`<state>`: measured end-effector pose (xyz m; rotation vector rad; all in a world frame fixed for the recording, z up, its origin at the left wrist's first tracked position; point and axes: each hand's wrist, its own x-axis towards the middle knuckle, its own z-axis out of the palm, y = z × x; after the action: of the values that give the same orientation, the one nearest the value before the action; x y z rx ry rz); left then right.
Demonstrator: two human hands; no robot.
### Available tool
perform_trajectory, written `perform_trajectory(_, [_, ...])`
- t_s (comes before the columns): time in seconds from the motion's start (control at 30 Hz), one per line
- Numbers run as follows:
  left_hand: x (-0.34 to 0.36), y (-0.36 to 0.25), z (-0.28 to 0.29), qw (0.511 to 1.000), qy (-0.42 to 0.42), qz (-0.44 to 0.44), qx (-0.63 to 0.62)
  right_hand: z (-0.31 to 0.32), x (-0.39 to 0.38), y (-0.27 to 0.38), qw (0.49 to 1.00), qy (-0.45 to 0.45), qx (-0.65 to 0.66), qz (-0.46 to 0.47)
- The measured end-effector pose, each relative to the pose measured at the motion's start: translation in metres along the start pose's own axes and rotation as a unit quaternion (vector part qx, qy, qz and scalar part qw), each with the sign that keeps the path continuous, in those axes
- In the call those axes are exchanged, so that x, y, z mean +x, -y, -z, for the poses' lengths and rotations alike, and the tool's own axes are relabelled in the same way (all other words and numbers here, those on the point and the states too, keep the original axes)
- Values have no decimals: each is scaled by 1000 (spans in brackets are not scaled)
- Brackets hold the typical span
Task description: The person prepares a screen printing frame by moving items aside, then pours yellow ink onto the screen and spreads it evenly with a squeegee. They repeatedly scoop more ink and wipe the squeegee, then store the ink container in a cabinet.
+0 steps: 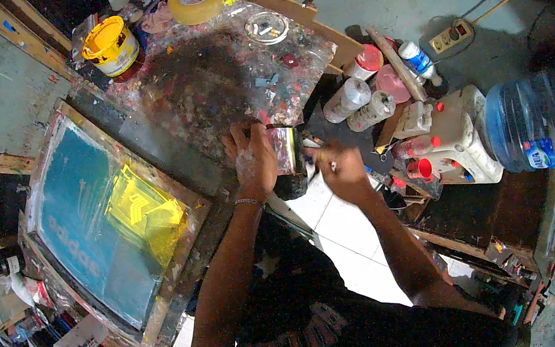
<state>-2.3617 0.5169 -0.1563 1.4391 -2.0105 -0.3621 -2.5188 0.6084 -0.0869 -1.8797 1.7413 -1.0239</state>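
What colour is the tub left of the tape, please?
The tub is mostly yellow; see head view.

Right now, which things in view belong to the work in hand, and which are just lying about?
Probably in use:
small pinkish, pale item at the left hand, kind unclear
anything in the blurred right hand, too unclear to name

Apparently just lying about:
tape roll
yellow tub
large water bottle
framed panel with yellow marks, untouched, though it may belong

Yellow-edged rect. piece (284, 151); right beside L hand (253, 163).
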Motion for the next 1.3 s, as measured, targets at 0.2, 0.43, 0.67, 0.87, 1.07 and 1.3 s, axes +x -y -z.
perform_trajectory(0.2, [-1, 2, 0, 999, -12, -30, 9, -34, 32, -19, 997, -62, -40, -1])
perform_trajectory(0.43, [1, 0, 3, 1000, -3, -26, -13, -20, -24, -2, 999, 4, 29, 28])
perform_trajectory(0.67, [0, -3, 5, 1000, -9, -24, -1, -26, 42, -18, 997, -54, -19, -44])
perform_trajectory(0.87, [-3, 1, -2, 999, -28, -31, 11, -40, -17, -7, 998, -55, -5, -7])
perform_trajectory(1.07, [-1, -1, 1, 999, -2, -22, -27, -13, -48, -19, 992, 31, 113, -48])
perform_trajectory(1.3, [-4, -11, 15, 999, 13, -44, 1, 18, -43, -47, 949, 24, 237, -209])
